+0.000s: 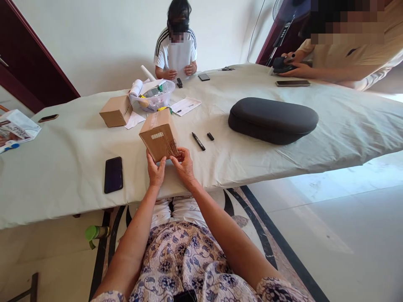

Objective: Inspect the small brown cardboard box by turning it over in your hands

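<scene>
A small cardboard box (159, 133) with a white label and clear tape on its near face stands tilted on the cloth-covered table (78, 176), close to the near edge. My left hand (155, 170) grips the box's lower near corner, fingers curled against it. My right hand (183, 164) presses its fingers on the taped lower right side of the same box. A black marker (198, 141) and its cap (210, 136) lie just right of the box.
A black phone (113, 174) lies to the left. A second cardboard box (116, 110), a clear tub of supplies (155, 97) and papers sit farther back. A large black case (272, 119) lies right. Two other people sit at the far side and right.
</scene>
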`<state>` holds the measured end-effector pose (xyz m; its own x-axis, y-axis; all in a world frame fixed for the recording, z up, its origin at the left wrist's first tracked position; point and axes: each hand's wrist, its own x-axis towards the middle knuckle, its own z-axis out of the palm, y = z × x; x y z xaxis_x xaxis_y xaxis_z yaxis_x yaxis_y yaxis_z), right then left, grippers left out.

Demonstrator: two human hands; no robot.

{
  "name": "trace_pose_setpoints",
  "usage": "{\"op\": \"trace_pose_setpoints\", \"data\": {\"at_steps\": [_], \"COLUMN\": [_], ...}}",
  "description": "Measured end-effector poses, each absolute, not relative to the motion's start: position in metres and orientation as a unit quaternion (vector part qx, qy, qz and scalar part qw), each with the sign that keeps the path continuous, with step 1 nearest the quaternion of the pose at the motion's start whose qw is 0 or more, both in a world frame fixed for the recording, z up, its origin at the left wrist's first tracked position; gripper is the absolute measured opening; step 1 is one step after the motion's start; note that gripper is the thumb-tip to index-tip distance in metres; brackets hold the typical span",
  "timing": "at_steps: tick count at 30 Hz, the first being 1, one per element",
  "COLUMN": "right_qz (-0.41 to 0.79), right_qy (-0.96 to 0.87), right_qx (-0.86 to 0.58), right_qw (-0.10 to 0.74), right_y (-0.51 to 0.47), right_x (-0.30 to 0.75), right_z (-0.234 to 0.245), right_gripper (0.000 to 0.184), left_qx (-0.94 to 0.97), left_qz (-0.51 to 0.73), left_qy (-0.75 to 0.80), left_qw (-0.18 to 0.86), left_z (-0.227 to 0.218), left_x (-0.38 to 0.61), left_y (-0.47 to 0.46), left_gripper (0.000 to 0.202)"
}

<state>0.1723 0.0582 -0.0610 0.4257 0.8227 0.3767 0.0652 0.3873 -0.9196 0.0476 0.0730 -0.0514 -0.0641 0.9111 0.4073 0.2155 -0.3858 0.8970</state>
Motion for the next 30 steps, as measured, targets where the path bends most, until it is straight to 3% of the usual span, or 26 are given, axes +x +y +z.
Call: {"op": "trace_pose_setpoints", "data": {"at_steps": [4, 16, 24, 30], "right_qz": [0.278, 0.278, 0.279, 0.251], "right_qy": [-0.464, -0.476, -0.490, -0.539], "right_qx": [-0.477, -0.436, -0.417, -0.419], "right_qw": [0.692, 0.711, 0.712, 0.686], "right_y": [0.059, 0.061, 0.052, 0.049], "right_x": [0.171, 0.171, 0.173, 0.170], "right_z": [-0.062, -0.066, -0.055, -0.055], "right_gripper": [0.045, 0.038, 0.035, 0.033], "left_qx": [0.609, 0.574, 0.563, 0.561], "left_qz": [0.554, 0.592, 0.630, 0.634], "left_qy": [0.465, 0.445, 0.354, 0.377], "left_qw": [0.324, 0.350, 0.402, 0.376], "left_z": [-0.051, -0.053, -0.044, -0.044], "left_x": [0.049, 0.048, 0.048, 0.048], "left_y": [0.072, 0.076, 0.072, 0.073], "left_gripper": [0.098, 0.095, 0.091, 0.110]}}
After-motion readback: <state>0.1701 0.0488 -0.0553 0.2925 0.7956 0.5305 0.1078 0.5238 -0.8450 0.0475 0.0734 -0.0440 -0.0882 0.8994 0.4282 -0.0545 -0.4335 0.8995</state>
